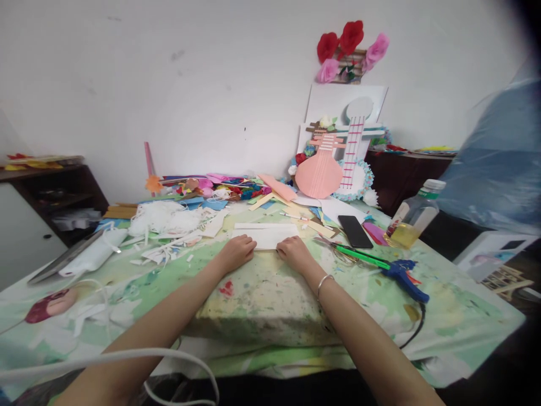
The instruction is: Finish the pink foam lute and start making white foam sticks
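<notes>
A white sheet of paper (265, 235) lies flat near the middle of the table, with a narrow raised strip or fold along its far side. My left hand (238, 251) is closed, its curled fingers on the sheet's near left corner. At the near right corner, my right hand (295, 253) is likewise closed on the paper, a silver bangle round its wrist. Both thumbs are mostly hidden. Right of the sheet lie a green utility knife (362, 256) and a blue glue gun (406, 279), close together.
White scraps (164, 223) and a white power strip (93, 252) are on the left. A black phone (355, 231) and a bottle of yellow liquid (411, 217) stand right. Paper instruments (320, 172) lean against the wall. A white cable (169, 353) loops in front.
</notes>
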Motion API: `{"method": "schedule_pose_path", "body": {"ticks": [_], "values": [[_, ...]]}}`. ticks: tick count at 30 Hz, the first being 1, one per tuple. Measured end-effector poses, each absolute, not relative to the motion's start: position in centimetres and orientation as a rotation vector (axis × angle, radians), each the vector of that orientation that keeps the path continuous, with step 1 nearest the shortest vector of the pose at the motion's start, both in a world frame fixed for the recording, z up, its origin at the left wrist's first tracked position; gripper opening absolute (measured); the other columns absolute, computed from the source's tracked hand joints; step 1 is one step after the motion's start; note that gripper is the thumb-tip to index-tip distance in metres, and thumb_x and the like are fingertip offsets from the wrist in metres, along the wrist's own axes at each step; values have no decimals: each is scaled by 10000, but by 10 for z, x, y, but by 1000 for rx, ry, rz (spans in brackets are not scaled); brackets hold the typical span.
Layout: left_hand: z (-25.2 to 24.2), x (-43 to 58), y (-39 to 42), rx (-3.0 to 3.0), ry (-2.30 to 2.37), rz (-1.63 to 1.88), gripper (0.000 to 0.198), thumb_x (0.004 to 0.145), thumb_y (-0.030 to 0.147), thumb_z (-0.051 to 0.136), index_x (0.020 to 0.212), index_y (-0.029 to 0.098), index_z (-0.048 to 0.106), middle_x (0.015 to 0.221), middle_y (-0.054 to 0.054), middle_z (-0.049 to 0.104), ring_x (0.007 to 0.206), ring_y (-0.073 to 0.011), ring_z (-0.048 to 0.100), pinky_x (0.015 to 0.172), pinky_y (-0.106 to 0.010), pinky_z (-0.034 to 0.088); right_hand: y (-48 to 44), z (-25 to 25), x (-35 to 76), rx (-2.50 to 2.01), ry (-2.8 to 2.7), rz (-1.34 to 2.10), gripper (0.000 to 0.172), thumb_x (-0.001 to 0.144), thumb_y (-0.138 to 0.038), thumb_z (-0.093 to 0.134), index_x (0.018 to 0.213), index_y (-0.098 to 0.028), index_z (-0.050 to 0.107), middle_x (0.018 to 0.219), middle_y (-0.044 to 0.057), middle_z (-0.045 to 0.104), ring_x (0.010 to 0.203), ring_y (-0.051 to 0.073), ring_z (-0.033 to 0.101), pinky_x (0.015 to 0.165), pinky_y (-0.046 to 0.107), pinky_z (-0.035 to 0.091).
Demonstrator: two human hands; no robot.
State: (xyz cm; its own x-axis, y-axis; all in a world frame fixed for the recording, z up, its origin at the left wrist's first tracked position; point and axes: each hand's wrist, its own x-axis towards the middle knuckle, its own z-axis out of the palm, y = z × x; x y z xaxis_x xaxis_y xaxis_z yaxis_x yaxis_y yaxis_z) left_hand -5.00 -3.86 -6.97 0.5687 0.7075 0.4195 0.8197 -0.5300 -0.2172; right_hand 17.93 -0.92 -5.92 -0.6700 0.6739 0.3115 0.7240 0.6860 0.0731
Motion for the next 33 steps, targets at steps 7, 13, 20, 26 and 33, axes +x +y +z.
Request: {"method": "schedule_pose_path", "body": {"ticks": [7, 13, 20, 26, 33], "values": [[-68, -78, -48, -2444, -1228, -418, 145, 854, 134, 431, 753, 176, 528, 765, -54, 562, 760, -184, 508, 694, -291, 397, -8, -61, 179, -1136, -2635, -271, 225, 872, -153, 461, 786, -163, 669, 807, 81, 687, 804, 173, 591, 731, 271, 322], [-69, -95, -54, -2452, -1248, -447, 124, 829, 133, 450, 752, 180, 534, 780, -54, 563, 768, -185, 511, 711, -288, 392, -7, -63, 179, -1140, -2629, -242, 222, 865, -152, 466, 793, -158, 676, 822, 93, 684, 819, 178, 591, 737, 265, 339], [-71, -112, -59, -2440, -1347, -510, 125, 822, 152, 443, 768, 188, 550, 807, -50, 586, 782, -180, 541, 707, -277, 404, -9, -61, 180, -1149, -2614, -189, 220, 863, -151, 469, 797, -154, 679, 824, 100, 685, 816, 178, 595, 748, 259, 358], [-71, -129, -65, -2384, -1480, -620, 105, 796, 168, 440, 763, 195, 536, 773, -33, 591, 761, -178, 559, 700, -280, 419, -16, -55, 180, -1183, -2597, -129, 206, 866, -192, 500, 944, -175, 690, 933, 89, 701, 923, 179, 608, 827, 254, 384], [-74, -132, -61, -2279, -1633, -821, 122, 801, 212, 431, 848, 195, 543, 821, -43, 618, 783, -189, 581, 728, -302, 454, -10, -22, 263, -1681, -2283, -235, 376, 917, -224, 405, 1256, -140, 546, 1173, 150, 626, 1125, 234, 537, 931, 325, 385]]}}
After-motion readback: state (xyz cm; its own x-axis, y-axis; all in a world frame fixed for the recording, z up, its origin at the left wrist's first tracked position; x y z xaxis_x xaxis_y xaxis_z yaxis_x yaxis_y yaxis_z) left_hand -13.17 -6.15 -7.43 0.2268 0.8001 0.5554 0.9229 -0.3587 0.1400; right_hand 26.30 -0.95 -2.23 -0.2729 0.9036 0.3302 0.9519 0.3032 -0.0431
